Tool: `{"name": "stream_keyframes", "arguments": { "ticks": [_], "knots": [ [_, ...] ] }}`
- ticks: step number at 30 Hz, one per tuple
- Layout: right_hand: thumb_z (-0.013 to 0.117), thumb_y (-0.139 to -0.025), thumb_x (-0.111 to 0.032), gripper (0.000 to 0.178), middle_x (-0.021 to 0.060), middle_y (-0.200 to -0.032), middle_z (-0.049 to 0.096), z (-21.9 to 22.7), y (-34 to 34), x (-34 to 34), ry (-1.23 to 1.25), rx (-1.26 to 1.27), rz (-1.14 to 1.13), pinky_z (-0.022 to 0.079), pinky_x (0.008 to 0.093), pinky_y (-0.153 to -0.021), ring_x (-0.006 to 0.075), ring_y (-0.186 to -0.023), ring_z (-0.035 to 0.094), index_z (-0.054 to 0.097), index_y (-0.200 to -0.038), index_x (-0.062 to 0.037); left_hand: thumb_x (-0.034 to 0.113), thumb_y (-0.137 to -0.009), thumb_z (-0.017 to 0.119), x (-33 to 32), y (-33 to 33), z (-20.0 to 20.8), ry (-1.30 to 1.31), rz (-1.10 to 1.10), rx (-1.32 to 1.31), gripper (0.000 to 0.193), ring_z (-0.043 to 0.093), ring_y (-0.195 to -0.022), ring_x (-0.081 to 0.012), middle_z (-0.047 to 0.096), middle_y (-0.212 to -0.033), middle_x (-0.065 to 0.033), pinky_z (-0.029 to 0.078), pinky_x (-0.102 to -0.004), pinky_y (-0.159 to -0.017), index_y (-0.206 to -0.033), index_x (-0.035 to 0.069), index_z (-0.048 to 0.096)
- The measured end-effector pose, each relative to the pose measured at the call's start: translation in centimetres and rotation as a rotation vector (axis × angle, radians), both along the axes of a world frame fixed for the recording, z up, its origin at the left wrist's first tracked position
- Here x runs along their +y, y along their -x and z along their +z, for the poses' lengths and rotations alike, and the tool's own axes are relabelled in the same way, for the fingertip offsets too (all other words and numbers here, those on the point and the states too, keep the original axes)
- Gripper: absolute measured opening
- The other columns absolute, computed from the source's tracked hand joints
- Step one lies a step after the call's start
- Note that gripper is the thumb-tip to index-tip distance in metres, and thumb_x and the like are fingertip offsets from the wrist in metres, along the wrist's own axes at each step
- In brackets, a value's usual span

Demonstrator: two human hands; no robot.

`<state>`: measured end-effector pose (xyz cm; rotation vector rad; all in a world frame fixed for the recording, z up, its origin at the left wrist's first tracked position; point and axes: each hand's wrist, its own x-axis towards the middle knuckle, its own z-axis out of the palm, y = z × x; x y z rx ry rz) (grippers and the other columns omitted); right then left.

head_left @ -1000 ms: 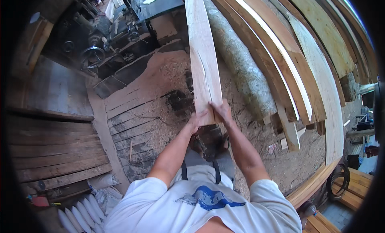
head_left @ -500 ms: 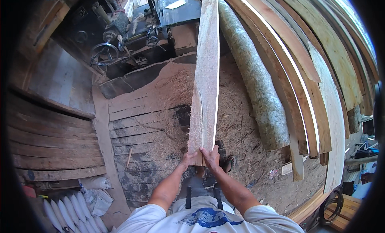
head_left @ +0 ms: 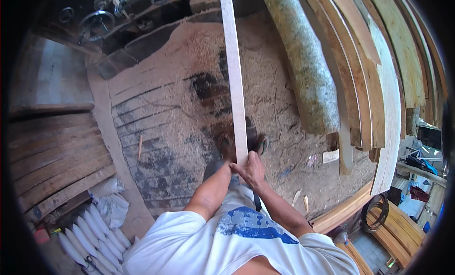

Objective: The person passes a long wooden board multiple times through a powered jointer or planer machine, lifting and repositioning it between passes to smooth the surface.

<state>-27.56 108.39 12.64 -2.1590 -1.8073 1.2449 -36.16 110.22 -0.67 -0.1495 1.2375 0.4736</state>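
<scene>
A long, pale sawn plank [head_left: 235,85] stretches away from me up the middle of the view, its narrow edge facing up and its far end out of the picture. My right hand [head_left: 252,171] grips the near end, with the thumb across toward the left. Against the left side of that same end is my left hand [head_left: 231,160]; its fingers are mostly hidden by the plank and the right hand. Below the plank's end, my feet stand on the sawdust-strewn floor [head_left: 189,118].
At upper left stands a dark machine with a handwheel [head_left: 97,25]. A bark-covered log [head_left: 313,85] and several boards [head_left: 388,109] lie to the right. Stacked timber [head_left: 61,152] and white filled bags [head_left: 92,232] line the left. A black coil [head_left: 374,213] rests at lower right.
The plank has turned from its wide face up to its narrow edge up. My hands have come closer together and higher in view. The view has shifted, showing less of the machine.
</scene>
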Motion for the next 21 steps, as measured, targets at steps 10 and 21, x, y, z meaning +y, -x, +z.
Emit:
{"name": "stream_keyframes", "arguments": {
  "ticks": [10,21],
  "knots": [
    [0.077,-0.068,-0.042,0.070,0.0236,-0.125,0.044,-4.4,-4.0,-5.4,-0.251,0.080,-0.012,0.033,0.0445,-0.103,0.0394,-0.119,0.041,0.052,-0.117,-0.0008,0.080,-0.076,0.034,-4.4,1.3,0.6,-0.161,-0.063,-0.368,0.097,0.043,-0.124,-0.0337,0.043,-0.138,-0.0166,0.032,-0.0513,-0.100,-0.139,0.007,0.037],
    [0.077,-0.076,-0.030,0.058,0.0125,-0.109,0.063,-5.9,-8.4,-11.7,0.381,0.694,-0.517,0.046,0.0311,-0.090,0.0187,-0.100,0.059,0.054,-0.119,0.0020,0.060,-0.088,0.043,-8.4,3.4,6.5,0.026,0.415,-0.321,0.072,0.056,-0.113,-0.0261,0.052,-0.131,-0.0127,0.046,-0.0406,-0.093,-0.137,0.007,0.040]
  ]
}}
